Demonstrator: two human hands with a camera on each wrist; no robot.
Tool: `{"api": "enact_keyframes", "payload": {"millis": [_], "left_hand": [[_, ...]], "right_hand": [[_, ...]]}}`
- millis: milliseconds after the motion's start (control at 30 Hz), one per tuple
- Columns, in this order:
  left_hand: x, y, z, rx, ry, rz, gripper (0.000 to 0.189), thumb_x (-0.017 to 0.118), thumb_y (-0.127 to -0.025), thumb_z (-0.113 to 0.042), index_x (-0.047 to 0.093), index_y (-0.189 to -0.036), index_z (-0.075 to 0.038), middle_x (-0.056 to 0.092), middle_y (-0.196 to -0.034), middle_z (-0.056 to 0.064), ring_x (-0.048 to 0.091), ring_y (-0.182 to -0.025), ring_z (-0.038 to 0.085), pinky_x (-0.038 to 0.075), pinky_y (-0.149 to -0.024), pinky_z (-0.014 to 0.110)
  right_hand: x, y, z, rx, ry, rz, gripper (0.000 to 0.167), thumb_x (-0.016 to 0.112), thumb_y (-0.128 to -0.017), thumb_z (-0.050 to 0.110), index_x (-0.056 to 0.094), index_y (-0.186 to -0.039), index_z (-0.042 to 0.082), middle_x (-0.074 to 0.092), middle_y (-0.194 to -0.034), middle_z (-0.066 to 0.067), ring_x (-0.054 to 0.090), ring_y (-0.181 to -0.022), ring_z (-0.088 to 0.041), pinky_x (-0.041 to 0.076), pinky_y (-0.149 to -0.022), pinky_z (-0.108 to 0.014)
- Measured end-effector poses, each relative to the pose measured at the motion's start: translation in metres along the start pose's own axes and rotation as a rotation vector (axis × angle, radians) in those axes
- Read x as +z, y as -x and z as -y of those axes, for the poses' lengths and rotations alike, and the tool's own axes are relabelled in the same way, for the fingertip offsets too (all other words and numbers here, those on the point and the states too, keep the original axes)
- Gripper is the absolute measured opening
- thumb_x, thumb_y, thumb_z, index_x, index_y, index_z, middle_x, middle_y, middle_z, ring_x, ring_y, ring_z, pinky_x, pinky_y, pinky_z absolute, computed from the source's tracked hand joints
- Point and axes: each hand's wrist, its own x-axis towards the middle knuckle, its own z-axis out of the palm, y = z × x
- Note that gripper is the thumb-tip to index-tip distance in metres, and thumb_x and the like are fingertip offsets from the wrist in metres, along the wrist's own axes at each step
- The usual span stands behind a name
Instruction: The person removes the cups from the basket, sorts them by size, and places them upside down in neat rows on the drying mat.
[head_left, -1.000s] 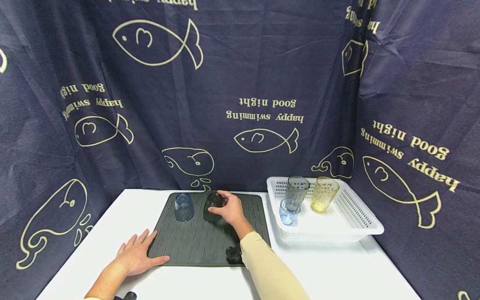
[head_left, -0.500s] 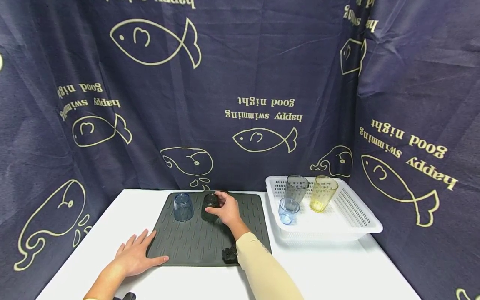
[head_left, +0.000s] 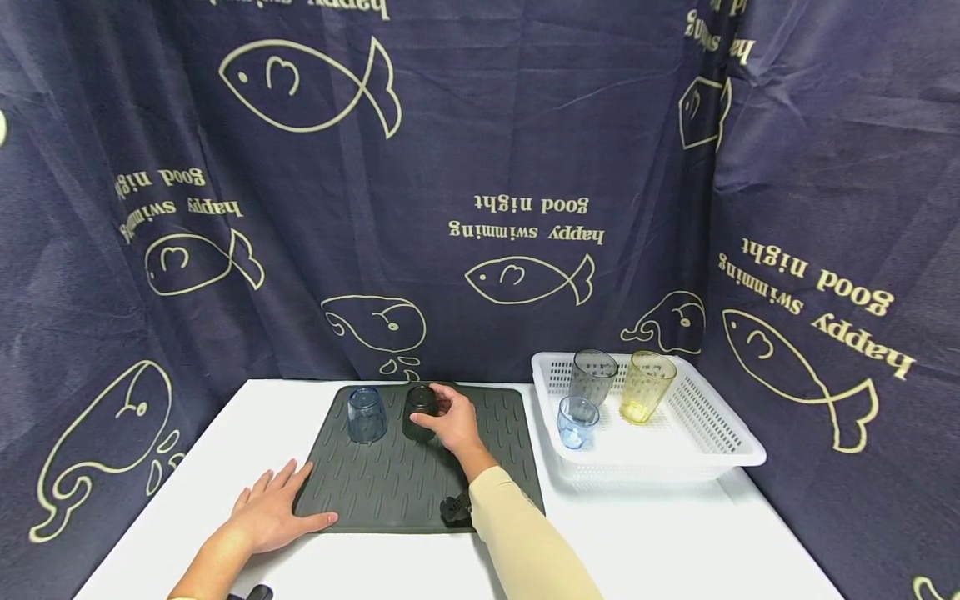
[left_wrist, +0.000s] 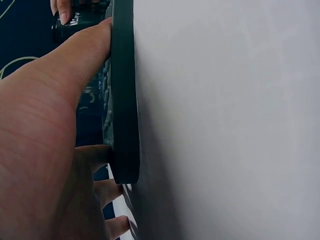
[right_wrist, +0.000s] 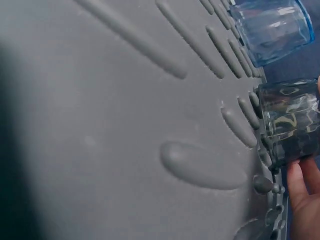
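My right hand grips a dark grey glass from its right side, thumb in front and fingers behind. This glass stands upside down on the dark grey ribbed mat; the right wrist view shows its lower edge at the mat, with fingers against its side. To its left, a blue glass also stands upside down, a small gap away. With fingers spread, my left hand rests at the mat's near left corner. In the left wrist view its thumb lies along the mat's edge.
A white perforated basket stands right of the mat. Inside are a tall grey glass, a yellow glass and a small light blue glass. A dark blue patterned curtain hangs behind the white table.
My right hand and the dark grey glass have shifted very slightly left as the head view moved a little. The grip stays, and the left hand keeps its place.
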Motion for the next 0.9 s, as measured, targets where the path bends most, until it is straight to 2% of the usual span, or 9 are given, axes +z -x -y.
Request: {"api": "enact_keyframes", "payload": {"millis": [400, 600, 900], "left_hand": [[0.003, -0.001, 0.003, 0.005, 0.035, -0.019, 0.11, 0.068, -0.08, -0.075, 0.039, -0.153, 0.003, 0.032, -0.158, 0.037, 0.025, -0.14, 0.071, 0.02, -0.107, 0.085], [0.002, 0.0, 0.002, 0.008, 0.014, -0.024, 0.11, 0.068, -0.08, -0.075, 0.04, -0.153, 0.002, 0.033, -0.157, 0.036, 0.026, -0.139, 0.071, 0.021, -0.107, 0.084], [0.002, -0.001, 0.001, 0.002, 0.027, -0.024, 0.109, 0.069, -0.08, -0.074, 0.041, -0.151, 0.003, 0.035, -0.157, 0.037, 0.027, -0.138, 0.071, 0.022, -0.107, 0.084]], "right_hand": [[0.005, 0.002, 0.003, -0.013, 0.078, -0.015, 0.072, 0.094, -0.074, 0.025, 0.064, -0.137, 0.008, 0.074, -0.118, -0.009, 0.071, -0.102, -0.024, 0.058, -0.09, -0.035], [0.01, 0.003, 0.005, -0.033, 0.126, -0.037, 0.069, 0.094, -0.074, 0.024, 0.065, -0.135, 0.008, 0.074, -0.117, -0.009, 0.07, -0.102, -0.024, 0.057, -0.088, -0.033], [0.011, 0.006, 0.01, -0.008, 0.213, -0.04, 0.064, 0.093, -0.075, 0.026, 0.066, -0.13, 0.009, 0.076, -0.117, -0.007, 0.072, -0.105, -0.022, 0.058, -0.092, -0.036]]}}
